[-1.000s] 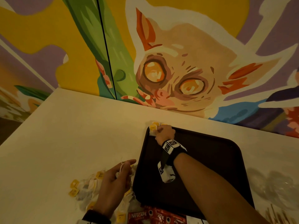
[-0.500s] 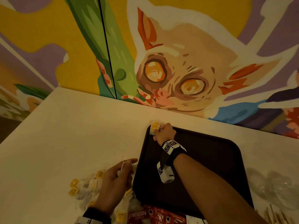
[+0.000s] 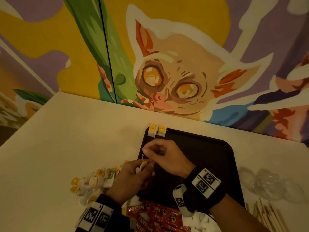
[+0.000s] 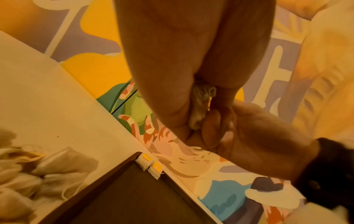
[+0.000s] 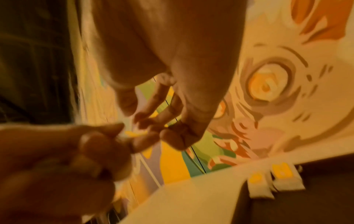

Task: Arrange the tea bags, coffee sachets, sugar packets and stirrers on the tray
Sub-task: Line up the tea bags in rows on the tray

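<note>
A crumpled tea bag [image 3: 141,166] is held in the curled fingers of the left hand [image 3: 132,180], at the near left edge of the dark tray [image 3: 209,158]. The right hand [image 3: 164,158] is brought against it over the tray, its thumb and forefinger pinched together at the bag's thin string [image 3: 143,157]; whether the string is truly caught in that grip cannot be told, as the right wrist view is blurred. Two tea bags with yellow tags [image 3: 157,130] are set side by side at the tray's far left corner, leaning on its rim.

On the pale worktop [image 3: 66,139], just left of the tray, a loose heap of tea bags [image 3: 93,181] is spread under and beside the left wrist. Red coffee sachets [image 3: 155,215] are piled at the tray's near edge, between the two forearms, with white packets [image 3: 199,221] beside them. Wooden stirrers [image 3: 267,216] are laid at the near right, and a crumpled clear plastic bag [image 3: 270,183] is seen to the right of the tray. A painted wall [image 3: 167,64] stands behind the worktop.
</note>
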`<control>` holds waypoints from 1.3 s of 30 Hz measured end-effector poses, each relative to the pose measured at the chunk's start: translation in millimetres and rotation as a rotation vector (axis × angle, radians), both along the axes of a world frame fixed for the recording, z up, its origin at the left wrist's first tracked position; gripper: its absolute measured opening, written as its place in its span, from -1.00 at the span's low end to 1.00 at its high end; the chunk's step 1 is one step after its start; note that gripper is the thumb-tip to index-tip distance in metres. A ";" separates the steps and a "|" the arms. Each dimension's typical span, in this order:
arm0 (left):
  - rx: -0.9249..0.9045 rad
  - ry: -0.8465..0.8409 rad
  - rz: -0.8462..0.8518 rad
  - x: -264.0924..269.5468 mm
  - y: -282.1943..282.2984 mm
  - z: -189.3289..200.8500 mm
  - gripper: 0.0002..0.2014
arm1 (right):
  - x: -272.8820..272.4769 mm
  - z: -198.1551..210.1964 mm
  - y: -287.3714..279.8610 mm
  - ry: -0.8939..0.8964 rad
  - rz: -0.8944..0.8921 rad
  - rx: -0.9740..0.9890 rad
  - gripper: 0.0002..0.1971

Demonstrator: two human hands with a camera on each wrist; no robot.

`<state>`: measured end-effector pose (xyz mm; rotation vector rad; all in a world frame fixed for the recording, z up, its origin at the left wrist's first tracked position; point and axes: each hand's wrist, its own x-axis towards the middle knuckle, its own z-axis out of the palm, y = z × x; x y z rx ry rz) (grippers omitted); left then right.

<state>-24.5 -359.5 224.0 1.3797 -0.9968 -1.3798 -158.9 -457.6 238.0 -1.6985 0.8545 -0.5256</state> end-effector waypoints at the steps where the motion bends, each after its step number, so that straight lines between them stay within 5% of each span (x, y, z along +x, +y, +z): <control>1: -0.001 -0.005 -0.024 -2.6 2.5 2.8 -0.72 | -5.4 8.9 7.4 0.000 0.036 -0.006 -0.87; 8: -0.053 -0.018 -0.075 -16.8 20.9 18.5 -0.84 | -36.9 28.3 35.6 0.047 0.117 -0.111 -0.85; 20: -0.035 -0.058 -0.068 -28.1 40.7 11.3 -0.88 | -66.5 35.4 57.1 0.051 -0.050 -0.162 -0.91; 26: 0.003 0.023 -0.035 -20.2 40.2 24.1 -0.58 | -78.7 44.4 55.7 0.116 -0.033 -0.208 -0.88; 29: -0.178 -0.132 -0.067 -20.0 36.1 31.0 -0.49 | -80.8 45.9 58.2 0.139 0.025 -0.207 -0.88; 32: -0.306 -0.286 -0.155 -22.9 31.9 32.2 -0.64 | -80.4 46.5 61.9 0.091 0.031 -0.176 -0.88; 35: -0.358 -0.340 -0.177 -25.6 29.5 32.9 -0.86 | -81.3 44.8 65.2 0.001 -0.014 -0.093 -0.85; 39: -0.376 -0.375 -0.157 -24.7 30.2 35.6 -0.80 | -86.4 41.2 69.8 -0.061 -0.017 0.012 -0.80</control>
